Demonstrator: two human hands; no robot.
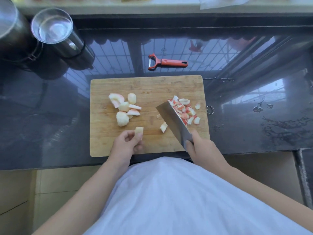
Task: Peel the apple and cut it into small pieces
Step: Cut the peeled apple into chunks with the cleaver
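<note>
Best to lay flat on the cutting board [147, 85] the apple chunk [139, 130] pinched in the left hand [128, 143], at six o'clock of the larger pieces [124, 108], fingertips tucked, before lowering the cleaver [172, 118] clenched in the right hand [199, 146].

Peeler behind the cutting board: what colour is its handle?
Orange-red, with a metal blade at its left end; the peeler shows clearly in the head view.

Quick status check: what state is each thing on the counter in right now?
left hand: pinching an apple piece
right hand: gripping the cleaver
large apple chunks: peeled, uncut
small pieces: heaped beside the blade
peeler: lying unused
steel cup: upright
</note>
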